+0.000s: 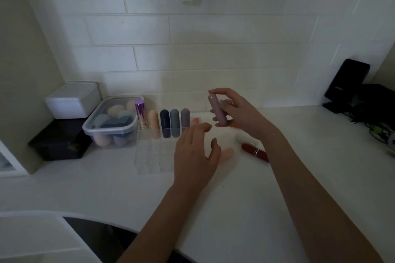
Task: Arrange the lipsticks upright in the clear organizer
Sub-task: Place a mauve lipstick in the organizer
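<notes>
A clear organizer [152, 157] sits on the white counter, with several lipsticks upright in its back row: purple-capped [142, 115], peach [154, 123], navy [164, 123], grey [174, 122] and mauve [185, 120]. My right hand [239, 113] holds a mauve lipstick [218, 111] tilted in the air just right of the organizer's back row. My left hand [195, 153] hovers open over the organizer's right side, hiding part of it. A red lipstick [254, 151], a pale pink one [226, 153] and a white one [240, 135] lie on the counter to the right.
A lidded clear tub of makeup sponges [111, 121] stands left of the organizer, with a white box [72, 100] on a black box [59, 141] further left. A black device and cables [350, 85] sit at the back right. The tiled wall is close behind.
</notes>
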The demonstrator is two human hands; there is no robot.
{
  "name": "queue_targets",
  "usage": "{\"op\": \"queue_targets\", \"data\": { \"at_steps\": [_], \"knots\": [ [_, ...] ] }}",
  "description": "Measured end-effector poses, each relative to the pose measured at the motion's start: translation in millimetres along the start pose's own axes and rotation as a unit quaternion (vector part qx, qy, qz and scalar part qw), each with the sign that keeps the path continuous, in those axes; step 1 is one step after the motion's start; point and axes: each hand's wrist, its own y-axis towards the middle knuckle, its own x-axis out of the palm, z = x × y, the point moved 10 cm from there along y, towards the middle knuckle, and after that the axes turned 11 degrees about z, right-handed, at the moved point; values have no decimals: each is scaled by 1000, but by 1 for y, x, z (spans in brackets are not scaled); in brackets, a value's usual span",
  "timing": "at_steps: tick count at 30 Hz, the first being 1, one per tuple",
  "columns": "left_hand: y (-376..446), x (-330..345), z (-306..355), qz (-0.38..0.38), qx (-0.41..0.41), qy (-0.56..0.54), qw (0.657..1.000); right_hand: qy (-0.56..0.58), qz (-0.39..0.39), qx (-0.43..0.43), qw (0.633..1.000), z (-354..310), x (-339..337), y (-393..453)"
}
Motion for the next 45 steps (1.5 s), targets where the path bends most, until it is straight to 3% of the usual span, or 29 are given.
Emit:
{"op": "queue_targets", "data": {
  "at_steps": [7,15,18,22,26,29,31,35,42,45],
  "knots": [
    [4,-3,-26,-9,-100,-45,994,54,-49,-7,997,-15,23,-9],
    [9,-14,-29,45,-121,-97,987,46,-36,15,998,1,20,-6],
    [10,-21,-34,86,-150,-112,979,9,-48,13,999,1,18,-6],
    [10,-29,-37,119,-156,-119,973,-70,-120,16,990,2,31,-14],
    [11,-34,-39,135,-173,-122,968,-160,-153,-28,975,-6,43,-18],
    [10,-35,-37,136,-176,-116,968,-202,-92,-82,971,-12,38,-10],
    [9,-38,-40,149,-178,-107,967,-165,-28,-99,981,-19,26,-4],
    [8,-38,-54,167,-180,-52,968,-60,78,-52,994,-17,-3,3],
    [8,-41,-43,169,-150,-59,972,-77,78,-29,994,-3,18,4],
    [9,-39,-42,163,-150,-65,973,-172,64,-37,982,4,28,4]
  ]
}}
